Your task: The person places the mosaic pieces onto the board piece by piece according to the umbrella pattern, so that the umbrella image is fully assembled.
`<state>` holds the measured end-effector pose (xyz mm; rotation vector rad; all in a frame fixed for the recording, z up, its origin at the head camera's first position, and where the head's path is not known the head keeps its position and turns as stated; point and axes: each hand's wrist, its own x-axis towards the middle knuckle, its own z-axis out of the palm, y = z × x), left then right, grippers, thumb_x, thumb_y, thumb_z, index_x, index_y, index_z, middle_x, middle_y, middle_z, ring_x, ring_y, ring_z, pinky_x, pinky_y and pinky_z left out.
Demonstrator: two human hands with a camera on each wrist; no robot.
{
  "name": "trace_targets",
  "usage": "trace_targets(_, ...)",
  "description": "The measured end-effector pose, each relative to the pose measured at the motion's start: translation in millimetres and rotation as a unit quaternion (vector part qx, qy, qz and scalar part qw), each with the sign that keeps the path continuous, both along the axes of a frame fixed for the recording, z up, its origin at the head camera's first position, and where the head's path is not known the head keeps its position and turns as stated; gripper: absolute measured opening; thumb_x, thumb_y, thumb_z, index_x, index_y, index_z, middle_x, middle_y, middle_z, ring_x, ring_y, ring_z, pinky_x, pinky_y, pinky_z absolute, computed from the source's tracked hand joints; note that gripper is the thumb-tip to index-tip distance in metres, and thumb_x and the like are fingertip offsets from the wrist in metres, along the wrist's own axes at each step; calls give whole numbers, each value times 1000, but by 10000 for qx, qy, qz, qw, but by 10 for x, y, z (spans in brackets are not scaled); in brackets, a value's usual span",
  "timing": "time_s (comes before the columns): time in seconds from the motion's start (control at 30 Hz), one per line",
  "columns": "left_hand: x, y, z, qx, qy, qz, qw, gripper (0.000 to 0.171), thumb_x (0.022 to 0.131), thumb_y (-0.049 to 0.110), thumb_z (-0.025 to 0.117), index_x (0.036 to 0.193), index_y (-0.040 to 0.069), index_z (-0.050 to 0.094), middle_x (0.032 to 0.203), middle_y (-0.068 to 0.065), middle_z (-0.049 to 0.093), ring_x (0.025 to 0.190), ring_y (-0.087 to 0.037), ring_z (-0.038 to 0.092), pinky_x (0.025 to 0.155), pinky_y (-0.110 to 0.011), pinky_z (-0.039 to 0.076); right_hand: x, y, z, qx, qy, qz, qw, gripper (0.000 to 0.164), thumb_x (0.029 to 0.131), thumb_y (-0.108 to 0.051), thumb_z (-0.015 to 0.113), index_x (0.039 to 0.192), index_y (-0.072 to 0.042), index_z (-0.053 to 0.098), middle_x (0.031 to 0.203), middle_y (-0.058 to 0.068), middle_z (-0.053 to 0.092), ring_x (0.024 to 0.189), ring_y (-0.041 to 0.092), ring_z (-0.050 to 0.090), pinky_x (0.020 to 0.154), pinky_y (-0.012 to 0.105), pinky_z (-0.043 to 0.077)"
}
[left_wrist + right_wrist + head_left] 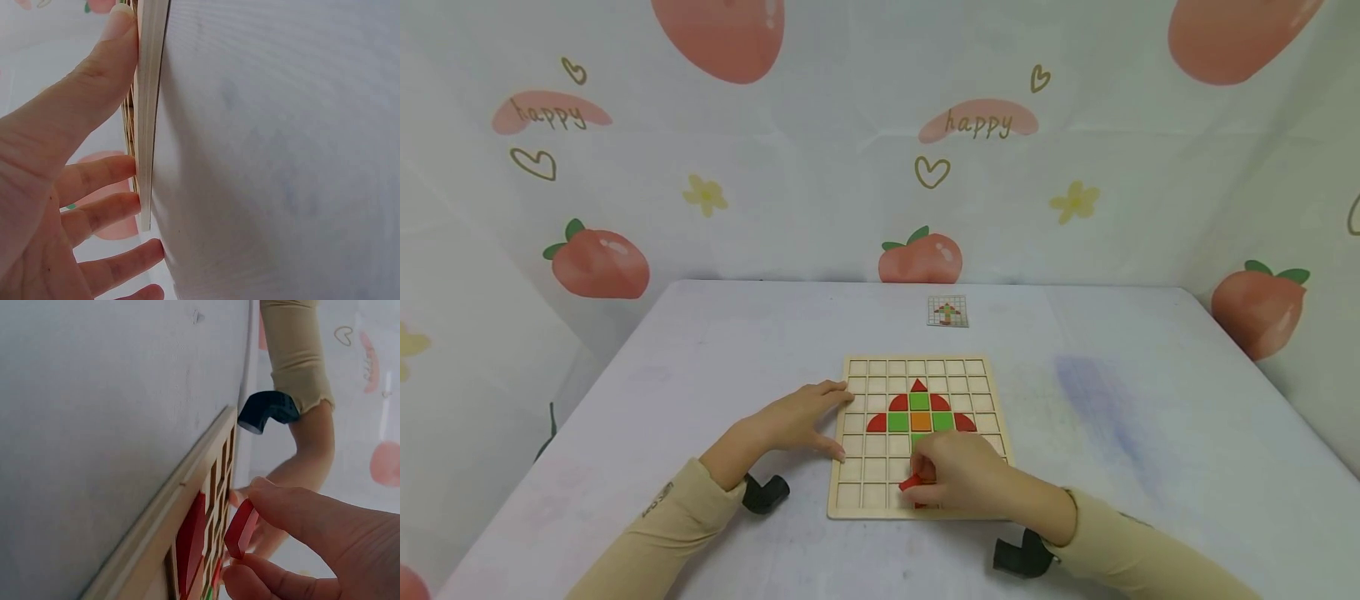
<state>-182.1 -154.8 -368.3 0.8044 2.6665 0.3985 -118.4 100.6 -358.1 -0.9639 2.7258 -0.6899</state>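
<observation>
A wooden grid board (853, 471) lies on the table with red, green and orange pieces set in its squares. An orange square (921, 422) has green squares (898, 422) beside it, red rounded pieces (877, 423) on both sides and a red triangle (918, 386) at the top. My left hand (793, 421) touches the board's left edge with thumb and fingers spread. Over the lower part of the board, my right hand (962, 475) pinches a red piece (240, 529) between thumb and fingertips. Another red piece (190, 544) sits in the board close to the front edge. The right hand hides several squares.
Beyond the board lies a small pattern card (947, 311) printed with a similar coloured figure. Black curved devices (1024, 555) are worn at both wrists. A patterned cloth (820, 167) hangs behind the table.
</observation>
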Motion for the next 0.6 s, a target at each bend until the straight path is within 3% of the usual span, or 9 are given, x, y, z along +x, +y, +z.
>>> trace_targets(0.6,4,4,8,33,-21,66,10000,84,72,46,75,138,4,42,148,-16,35,134,-36,37,109,-49,35,38,-198,-41,406,586,84,9974,30,74,-38,75,66,-16,56,53,-13,44,51,-1,36,47,16,29)
